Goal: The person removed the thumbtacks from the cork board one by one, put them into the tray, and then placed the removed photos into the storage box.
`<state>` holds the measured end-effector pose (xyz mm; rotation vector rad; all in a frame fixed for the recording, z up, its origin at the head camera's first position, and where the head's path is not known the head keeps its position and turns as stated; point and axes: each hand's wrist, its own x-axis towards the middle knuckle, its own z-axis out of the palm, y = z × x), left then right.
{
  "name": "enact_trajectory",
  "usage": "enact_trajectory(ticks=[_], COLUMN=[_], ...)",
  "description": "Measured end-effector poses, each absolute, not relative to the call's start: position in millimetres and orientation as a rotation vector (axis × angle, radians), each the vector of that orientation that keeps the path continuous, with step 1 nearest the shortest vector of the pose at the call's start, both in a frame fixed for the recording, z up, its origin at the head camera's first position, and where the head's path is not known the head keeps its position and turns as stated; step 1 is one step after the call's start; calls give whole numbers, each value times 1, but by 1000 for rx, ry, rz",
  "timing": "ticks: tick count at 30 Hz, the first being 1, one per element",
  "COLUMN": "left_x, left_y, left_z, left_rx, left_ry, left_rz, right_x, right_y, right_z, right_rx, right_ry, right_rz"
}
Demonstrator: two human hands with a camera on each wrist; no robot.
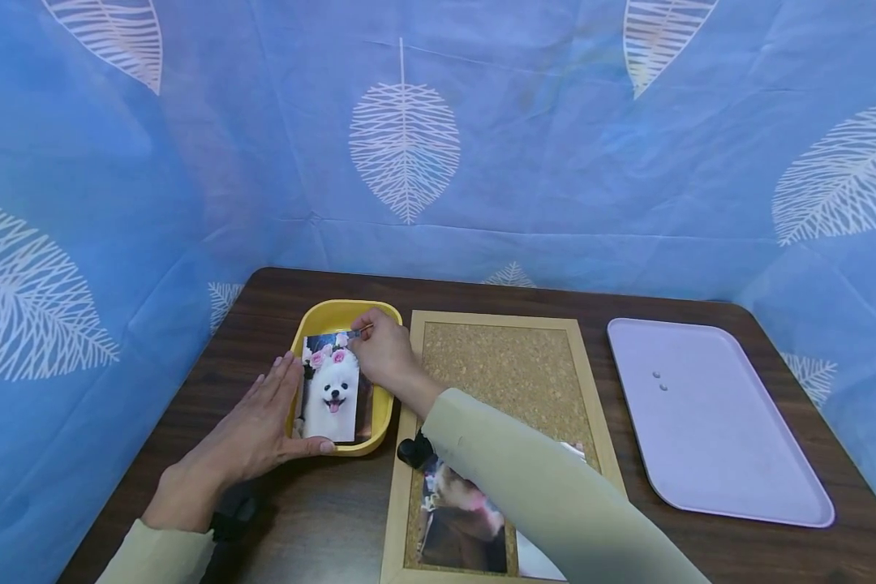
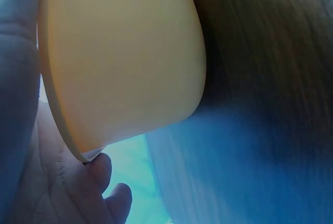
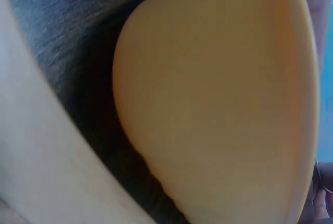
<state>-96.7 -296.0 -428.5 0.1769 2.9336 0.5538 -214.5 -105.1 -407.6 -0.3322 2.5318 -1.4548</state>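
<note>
A yellow container [image 1: 390, 405] stands on the table's left part, with a small stack of photos in it. On top lies a photo of a white dog [image 1: 333, 397] with pink flowers on its head; a darker photo edge [image 1: 365, 414] shows beneath. My right hand [image 1: 383, 349] reaches over the container's far right side, its fingertips pinching at the photo's upper right corner. Along the left rim rest the outstretched fingers of my left hand [image 1: 263, 414], its thumb lying across the near rim. Both wrist views mostly show the container's outer wall [image 2: 125, 52].
Right of the container lies a wood-framed corkboard [image 1: 496, 373] with photos [image 1: 467, 519] on its near part, partly under my right sleeve [image 1: 526, 470]. A lilac tray [image 1: 708, 422] holds a couple of small grey pieces [image 1: 660, 381]. Leaf-patterned blue cloth [image 1: 540, 178] hangs behind the table.
</note>
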Motion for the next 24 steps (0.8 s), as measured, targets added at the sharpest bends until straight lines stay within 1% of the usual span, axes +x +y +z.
enact_trajectory(ticks=[18,24], left_x=[-95,-94], left_y=[-294,-295], left_z=[-428,-429], left_rx=[153,172], left_ry=[2941,2953], left_rz=[562,571], right_x=[-213,-213], right_y=[-103,-105], right_z=[-407,-408], right_rx=[-393,-499], right_ry=[2561,2609], right_rz=[-1311,-1134])
